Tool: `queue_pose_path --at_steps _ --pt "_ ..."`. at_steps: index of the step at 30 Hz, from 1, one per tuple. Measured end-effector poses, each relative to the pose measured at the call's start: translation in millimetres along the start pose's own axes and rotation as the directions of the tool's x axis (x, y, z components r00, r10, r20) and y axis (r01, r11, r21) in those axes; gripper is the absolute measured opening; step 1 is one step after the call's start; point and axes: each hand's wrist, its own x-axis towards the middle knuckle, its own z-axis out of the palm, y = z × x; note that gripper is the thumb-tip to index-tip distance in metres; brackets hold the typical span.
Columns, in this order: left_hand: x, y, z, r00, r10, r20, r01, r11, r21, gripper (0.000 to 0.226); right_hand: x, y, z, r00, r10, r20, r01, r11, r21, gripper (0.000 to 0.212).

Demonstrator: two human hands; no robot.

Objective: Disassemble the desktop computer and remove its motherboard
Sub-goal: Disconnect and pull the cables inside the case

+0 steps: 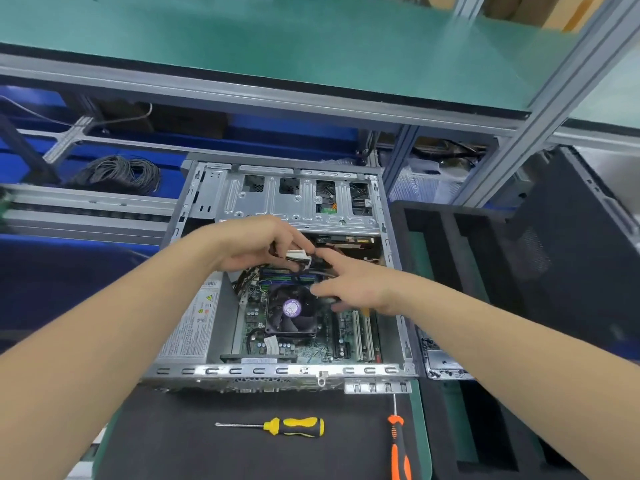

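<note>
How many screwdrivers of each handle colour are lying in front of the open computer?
Yellow-and-black screwdriver: 1
Orange-and-black screwdriver: 1
Total: 2

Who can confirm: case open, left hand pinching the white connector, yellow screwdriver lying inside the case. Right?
One error. The head view shows the yellow screwdriver lying on the black mat in front of the case, not inside it. The case is open and the left hand pinches the white connector.

Open desktop case (pixel 277 371) on its side, green motherboard (pixel 254 318) inside
</note>
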Motion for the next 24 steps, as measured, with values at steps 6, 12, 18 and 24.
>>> queue_pose_path --at_steps 6,12,18,24 --pt "-13.2 -15.1 -8.1 0.994 -0.04 -0.101 0.064 0.969 0.239 0.058 10.0 16.4 25.9 0.979 0.014 -0.204 -0.03 0.997 -0.076 0.052" --pt "-24.8 -17.7 8.0 0.994 0.091 -0.067 -0.006 0.635 0.772 0.082 7.9 11.8 33.3 0.948 0.029 -0.316 -0.017 0.999 0.042 0.043" --pt "-18.5 -40.0 28.3 0.973 0.22 -0.071 0.041 0.139 0.99 0.068 2.3 17.1 32.7 0.953 0.021 -0.304 0.117 0.895 0.43 0.048" --pt "-15.7 -68.3 51.4 0.877 0.455 -0.153 0.103 0.133 0.986 0.072 -12.2 16.8 31.6 0.983 -0.038 -0.182 0.134 0.824 0.55 0.064"
